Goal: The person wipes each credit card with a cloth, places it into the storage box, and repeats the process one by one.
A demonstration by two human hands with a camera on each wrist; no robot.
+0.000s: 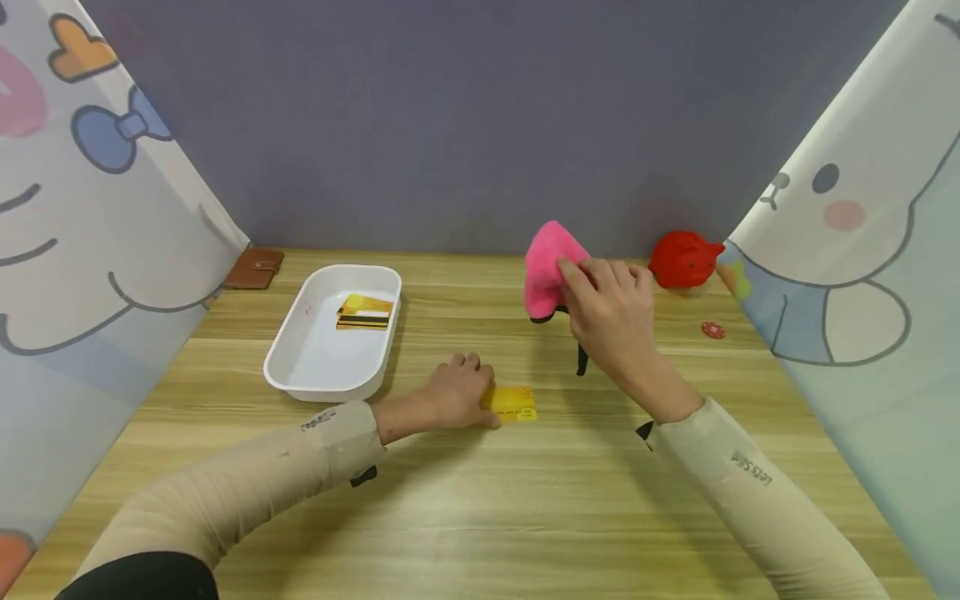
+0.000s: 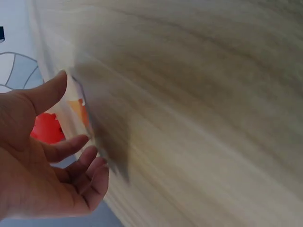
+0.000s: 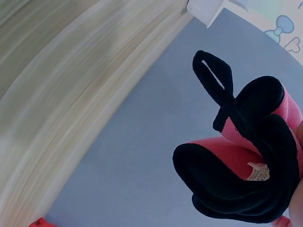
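My left hand [image 1: 456, 394] rests low over the table at the left end of a yellow card [image 1: 513, 403], thumb and fingers at opposite edges. In the left wrist view the card [image 2: 80, 111] shows nearly edge-on between thumb and index finger, with a dark shadow beside it. My right hand [image 1: 611, 321] pinches a soft pink cloth item [image 1: 551, 267] with black edging and holds it above the table. A black strap loop [image 3: 208, 78] and a white label [image 3: 258, 172] show on it in the right wrist view; its exact kind is unclear.
A white tray [image 1: 300, 367] with several yellow cards [image 1: 365, 310] stands on the left. Behind it lies a brown wallet [image 1: 253, 268]. At the back right sits a red piggy bank [image 1: 684, 260], with a red poker chip [image 1: 713, 330] in front. Printed panels flank the wooden table [image 1: 480, 517].
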